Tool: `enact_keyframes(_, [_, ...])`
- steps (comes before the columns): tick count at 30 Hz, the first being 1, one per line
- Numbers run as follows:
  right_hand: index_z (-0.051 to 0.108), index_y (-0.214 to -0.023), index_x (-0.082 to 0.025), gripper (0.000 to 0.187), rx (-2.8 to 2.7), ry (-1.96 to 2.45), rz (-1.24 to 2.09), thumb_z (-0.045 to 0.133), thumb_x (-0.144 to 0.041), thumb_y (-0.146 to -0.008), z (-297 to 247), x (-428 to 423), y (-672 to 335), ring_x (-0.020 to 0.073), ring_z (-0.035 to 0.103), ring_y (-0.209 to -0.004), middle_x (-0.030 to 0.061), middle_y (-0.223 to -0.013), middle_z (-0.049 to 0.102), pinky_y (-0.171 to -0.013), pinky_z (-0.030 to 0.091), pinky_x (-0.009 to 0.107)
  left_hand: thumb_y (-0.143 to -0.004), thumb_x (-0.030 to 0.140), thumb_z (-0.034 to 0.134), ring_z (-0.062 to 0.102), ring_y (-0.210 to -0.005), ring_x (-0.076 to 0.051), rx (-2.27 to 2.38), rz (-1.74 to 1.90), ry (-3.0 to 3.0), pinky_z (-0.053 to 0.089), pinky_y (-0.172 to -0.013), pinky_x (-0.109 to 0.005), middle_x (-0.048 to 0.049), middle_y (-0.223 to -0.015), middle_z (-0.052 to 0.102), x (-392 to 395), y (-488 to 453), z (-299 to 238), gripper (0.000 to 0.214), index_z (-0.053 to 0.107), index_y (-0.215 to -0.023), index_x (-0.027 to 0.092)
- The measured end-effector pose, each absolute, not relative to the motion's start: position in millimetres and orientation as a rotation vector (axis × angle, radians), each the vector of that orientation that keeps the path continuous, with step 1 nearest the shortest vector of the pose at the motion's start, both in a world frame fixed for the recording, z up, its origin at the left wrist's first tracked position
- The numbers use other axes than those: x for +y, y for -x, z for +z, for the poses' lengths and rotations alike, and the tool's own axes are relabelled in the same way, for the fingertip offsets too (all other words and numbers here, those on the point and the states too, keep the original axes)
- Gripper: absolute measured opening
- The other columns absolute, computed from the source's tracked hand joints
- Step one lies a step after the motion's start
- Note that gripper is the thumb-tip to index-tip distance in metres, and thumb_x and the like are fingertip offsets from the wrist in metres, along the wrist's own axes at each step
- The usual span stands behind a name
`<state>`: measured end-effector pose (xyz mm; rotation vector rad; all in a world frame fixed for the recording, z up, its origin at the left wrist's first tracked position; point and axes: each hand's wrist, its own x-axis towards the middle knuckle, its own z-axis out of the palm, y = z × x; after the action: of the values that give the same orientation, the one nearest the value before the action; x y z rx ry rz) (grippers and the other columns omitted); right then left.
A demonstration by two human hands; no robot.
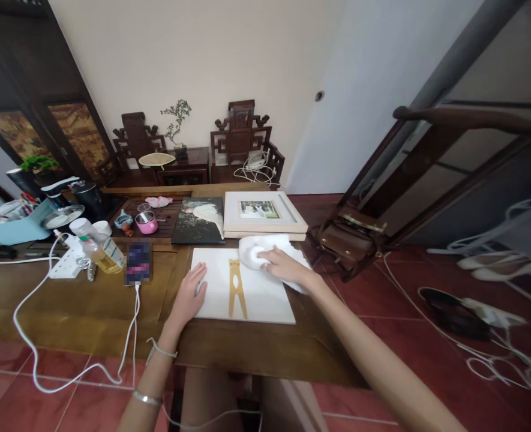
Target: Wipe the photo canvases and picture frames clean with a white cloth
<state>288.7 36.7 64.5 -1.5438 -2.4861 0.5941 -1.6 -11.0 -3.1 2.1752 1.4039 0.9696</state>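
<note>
On the tabletop (265, 351), a white board (267, 303) lies at the near side, a gold cutout piece (237, 291) at its middle. The left hand (192, 291) rests flat on the board's left edge, its grip spread out and holding nothing. The right hand (283, 264) has its grip bent over a bunched white cloth (251, 251) at the board's far right corner. Just beyond, a pale framed picture (258, 209) and a dark panel (191, 225) crowd the far side; whether the cloth touches the frame, I cannot tell. To the left are a plugged-in phone (138, 264), a bottle of yellowish liquid (105, 255), a white power strip (68, 259) and, farther, a pink cup (146, 222). A white cable (24, 336) loops over the near edge.
</note>
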Motion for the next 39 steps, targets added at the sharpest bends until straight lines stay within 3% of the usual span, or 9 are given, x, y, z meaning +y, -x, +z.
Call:
enact_keyframes(7, [0.062, -0.1, -0.019, 0.044, -2.667, 1.279, 0.861, 0.039, -0.005, -0.065, 90, -74, -294, 0.0247, 0.025, -0.137, 0.0043, -0.14, 0.046, -0.114, 0.006, 0.05, -0.09, 0.021, 0.041, 0.038, -0.133, -0.022, 1.411, 0.944, -2.197, 0.028, -0.112, -0.049, -0.0118, -0.139, 0.047, -12, 0, -3, 0.042, 0.05, -0.13, 0.016])
enact_keyframes(12, [0.063, -0.097, -0.02, 0.039, -2.655, 1.339, 0.995, 0.041, -0.008, -0.068, 100, -92, -299, 0.0267, 0.042, -0.127, 0.006, -0.123, 0.061, -0.111, 0.018, 0.049, -0.089, 0.02, 0.042, 0.039, -0.133, -0.022, 1.405, 0.963, -2.199, 0.027, -0.112, -0.049, -0.0114, -0.139, 0.047, -11, 0, -3, 0.042, 0.05, -0.13, 0.017])
enact_keyframes(17, [0.059, -0.108, -0.016, 0.035, -2.432, 1.517, 0.717, 0.037, -0.019, -0.081, 74, -26, -279, 0.0286, 0.054, -0.109, 0.0104, -0.108, 0.065, -0.1, 0.033, 0.049, -0.089, 0.021, 0.042, 0.039, -0.132, -0.022, 1.399, 0.979, -2.197, 0.029, -0.112, -0.047, -0.0119, -0.138, 0.048, -10, 1, -5, 0.041, 0.051, -0.129, 0.016])
enact_keyframes(20, [0.059, -0.103, -0.014, 0.032, -2.366, 1.52, 0.549, 0.034, -0.018, -0.084, 63, 11, -250, 0.0297, 0.055, -0.106, 0.0122, -0.102, 0.067, -0.1, 0.03, 0.054, -0.089, 0.021, 0.043, 0.04, -0.132, -0.022, 1.396, 0.987, -2.185, 0.029, -0.112, -0.047, -0.0108, -0.138, 0.049, -10, 1, -5, 0.041, 0.051, -0.129, 0.017])
enact_keyframes(22, [0.059, -0.102, -0.013, 0.032, -2.411, 1.454, 0.492, 0.036, -0.013, -0.08, 59, 19, -234, 0.0309, 0.047, -0.119, 0.0145, -0.111, 0.064, -0.104, 0.02, 0.058, -0.089, 0.022, 0.043, 0.04, -0.132, -0.022, 1.397, 0.978, -2.186, 0.029, -0.112, -0.047, -0.0113, -0.138, 0.048, -10, 2, -5, 0.042, 0.051, -0.129, 0.016])
enact_keyframes(26, [0.06, -0.102, -0.01, 0.037, -2.609, 1.21, 0.373, 0.043, -0.007, -0.069, 55, -8, -224, 0.0305, 0.014, -0.14, 0.02, -0.14, 0.042, -0.107, 0.007, 0.061, -0.089, 0.022, 0.043, 0.039, -0.132, -0.022, 1.396, 0.98, -2.193, 0.029, -0.112, -0.047, -0.0113, -0.138, 0.048, -10, 1, -4, 0.042, 0.05, -0.13, 0.017])
enact_keyframes(30, [0.063, -0.095, -0.011, 0.038, -2.73, 1.037, 0.481, 0.044, -0.006, -0.063, 58, -67, -236, 0.0275, 0.008, -0.141, 0.0177, -0.144, 0.037, -0.111, 0.001, 0.058, -0.089, 0.021, 0.042, 0.039, -0.133, -0.022, 1.398, 0.96, -2.202, 0.027, -0.113, -0.047, -0.0114, -0.139, 0.047, -12, 0, -2, 0.042, 0.049, -0.131, 0.017])
enact_keyframes(34, [0.063, -0.089, -0.015, 0.037, -2.775, 0.906, 0.607, 0.045, -0.005, -0.058, 67, -102, -249, 0.023, 0.014, -0.14, 0.0132, -0.143, 0.041, -0.114, 0.002, 0.051, -0.09, 0.021, 0.041, 0.037, -0.134, -0.021, 1.403, 0.953, -2.201, 0.026, -0.113, -0.047, -0.0108, -0.14, 0.047, -12, -1, -1, 0.042, 0.049, -0.131, 0.017])
enact_keyframes(39, [0.061, -0.09, -0.017, 0.038, -2.664, 1.075, 0.554, 0.042, -0.003, -0.061, 67, -64, -257, 0.0227, 0.027, -0.137, 0.0122, -0.14, 0.045, -0.113, 0.015, 0.048, -0.089, 0.02, 0.042, 0.038, -0.133, -0.022, 1.415, 0.95, -2.181, 0.027, -0.113, -0.047, -0.0114, -0.139, 0.047, -12, -2, -1, 0.042, 0.05, -0.13, 0.016])
